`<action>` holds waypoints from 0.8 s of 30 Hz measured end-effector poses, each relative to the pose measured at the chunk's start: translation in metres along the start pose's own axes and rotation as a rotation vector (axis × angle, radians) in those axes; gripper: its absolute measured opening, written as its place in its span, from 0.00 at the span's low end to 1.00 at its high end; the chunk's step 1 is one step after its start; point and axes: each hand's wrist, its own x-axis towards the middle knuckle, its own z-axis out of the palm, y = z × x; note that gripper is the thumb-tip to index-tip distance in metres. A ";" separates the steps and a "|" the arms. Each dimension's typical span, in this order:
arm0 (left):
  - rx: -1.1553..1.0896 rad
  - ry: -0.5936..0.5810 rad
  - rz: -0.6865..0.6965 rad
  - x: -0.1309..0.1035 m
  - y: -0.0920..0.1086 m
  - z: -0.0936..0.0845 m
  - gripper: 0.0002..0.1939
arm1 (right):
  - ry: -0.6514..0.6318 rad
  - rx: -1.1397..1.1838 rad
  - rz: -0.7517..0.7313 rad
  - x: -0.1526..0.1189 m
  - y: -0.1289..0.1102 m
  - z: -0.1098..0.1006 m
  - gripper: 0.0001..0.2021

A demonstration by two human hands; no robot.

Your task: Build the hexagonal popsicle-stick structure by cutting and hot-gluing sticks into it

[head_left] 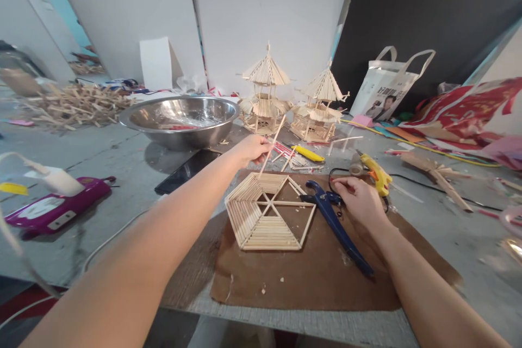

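Note:
My left hand [256, 149] pinches a thin wooden stick [279, 133], which tilts upward beyond the far edge of the brown mat [277, 283]. Below it lies a hexagonal frame of wooden sticks [267, 223]. Rows of sticks fill its left and front sections, while the right ones are bare apart from the spokes. Blue-handled cutting shears [340, 234] rest at the frame's right edge. The curled fingers of my right hand [359, 198] are at the upper side of the shears, on what looks like their other handle; the fingertips are partly hidden.
Behind stand two stick pagodas [267, 73] [324, 87] and a steel bowl [179, 133]. A yellow glue gun [376, 174] with a black cord lies beyond my right hand. A yellow utility knife [308, 153], a phone [185, 173] and a purple power strip [61, 204] are around.

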 end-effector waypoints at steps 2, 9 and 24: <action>-0.395 -0.046 0.060 -0.014 0.012 0.008 0.09 | 0.011 0.021 -0.022 -0.002 -0.005 -0.001 0.12; -0.887 -0.135 0.133 -0.053 0.036 0.041 0.04 | -0.030 0.189 -0.240 -0.019 -0.039 -0.004 0.12; -0.655 -0.090 0.219 -0.067 0.037 0.042 0.03 | -0.232 0.138 -0.293 -0.025 -0.049 -0.003 0.12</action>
